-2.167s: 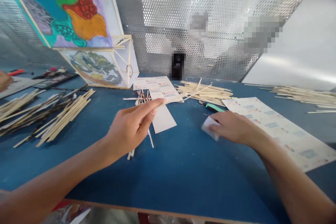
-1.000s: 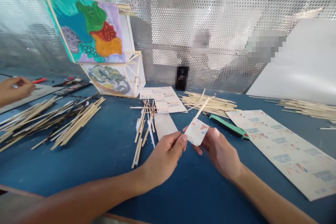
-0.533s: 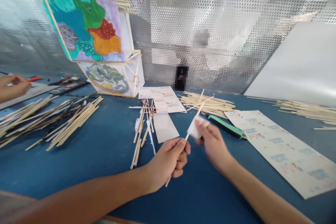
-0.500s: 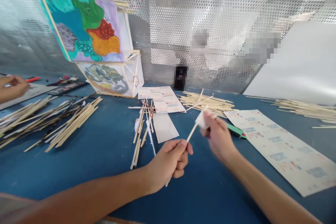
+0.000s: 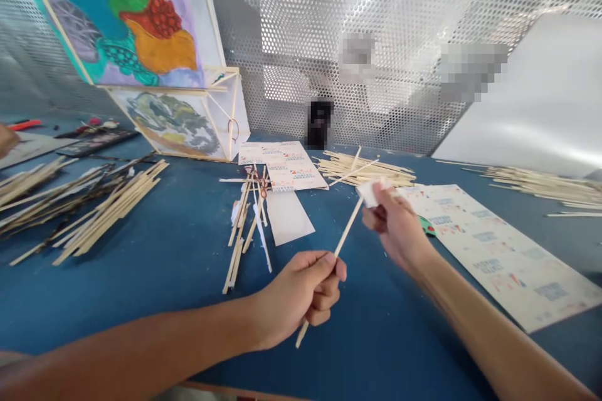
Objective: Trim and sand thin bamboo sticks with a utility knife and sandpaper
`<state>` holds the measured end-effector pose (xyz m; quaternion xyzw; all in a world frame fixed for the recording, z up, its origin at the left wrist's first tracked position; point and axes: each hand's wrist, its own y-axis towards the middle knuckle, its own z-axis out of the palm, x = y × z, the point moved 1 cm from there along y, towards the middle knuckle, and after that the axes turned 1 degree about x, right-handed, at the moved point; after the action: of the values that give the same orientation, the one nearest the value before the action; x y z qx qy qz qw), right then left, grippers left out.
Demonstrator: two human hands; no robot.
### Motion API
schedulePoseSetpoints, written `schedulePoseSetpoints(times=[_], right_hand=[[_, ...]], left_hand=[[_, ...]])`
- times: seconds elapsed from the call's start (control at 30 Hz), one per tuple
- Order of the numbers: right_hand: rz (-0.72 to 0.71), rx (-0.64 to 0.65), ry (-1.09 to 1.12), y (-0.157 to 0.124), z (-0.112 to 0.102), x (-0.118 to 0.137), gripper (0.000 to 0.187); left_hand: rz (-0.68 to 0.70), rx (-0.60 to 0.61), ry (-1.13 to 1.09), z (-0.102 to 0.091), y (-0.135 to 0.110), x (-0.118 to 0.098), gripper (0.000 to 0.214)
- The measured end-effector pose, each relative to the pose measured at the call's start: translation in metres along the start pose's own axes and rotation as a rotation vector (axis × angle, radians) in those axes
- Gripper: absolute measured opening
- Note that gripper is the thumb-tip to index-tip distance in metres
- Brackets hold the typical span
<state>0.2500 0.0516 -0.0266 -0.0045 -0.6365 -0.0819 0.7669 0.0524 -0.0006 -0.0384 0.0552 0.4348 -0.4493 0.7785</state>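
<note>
My left hand (image 5: 308, 291) is closed around a thin wooden stick (image 5: 348, 227), which slants up and to the right, its lower end poking out below the fist. At the stick's upper end, my right hand (image 5: 399, 225) pinches a small folded piece of sandpaper (image 5: 368, 194), pale side outward, against the wood. Whether the paper wraps fully round the tip is hidden by the fingers. Just behind the right wrist, the green end of a tool (image 5: 427, 226) shows, mostly covered.
Sandpaper sheets with printed backs lie at the centre (image 5: 305, 166) and right (image 5: 498, 244). Stick piles rest at the left (image 5: 113, 213), back (image 5: 367, 169) and far right (image 5: 540, 185). A painted frame structure (image 5: 164, 122) stands at the back left. Another person's hand (image 5: 6, 140) shows at the left edge.
My right hand has shifted slightly right and the paper sits nearer the stick's tip. More of the stick shows below my left fist. The view has tilted down and turned a little.
</note>
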Motion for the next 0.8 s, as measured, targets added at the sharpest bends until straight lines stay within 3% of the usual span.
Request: schedulePoseSetpoints(times=[0.2, 0.37, 0.6, 0.7, 0.8], right_hand=[[0.071, 0.145, -0.017, -0.001, -0.016, 0.013, 0.056], [0.179, 0.360, -0.090, 0.001, -0.030, 0.019, 0.058], [0.207, 0.515, -0.204, 0.003, -0.046, 0.033, 0.057], [0.258, 0.612, -0.280, -0.001, -0.038, 0.035, 0.052], [0.333, 0.711, -0.340, -0.013, -0.018, 0.035, 0.041]], left_hand=[[-0.041, 0.021, -0.007, 0.001, -0.003, -0.003, 0.034], [-0.089, 0.049, -0.009, -0.002, -0.006, -0.003, 0.034], [-0.175, 0.080, 0.057, 0.001, -0.010, -0.014, 0.034], [-0.172, 0.026, 0.141, 0.001, -0.006, -0.024, 0.028], [-0.137, -0.044, 0.223, 0.004, -0.004, -0.030, 0.034]])
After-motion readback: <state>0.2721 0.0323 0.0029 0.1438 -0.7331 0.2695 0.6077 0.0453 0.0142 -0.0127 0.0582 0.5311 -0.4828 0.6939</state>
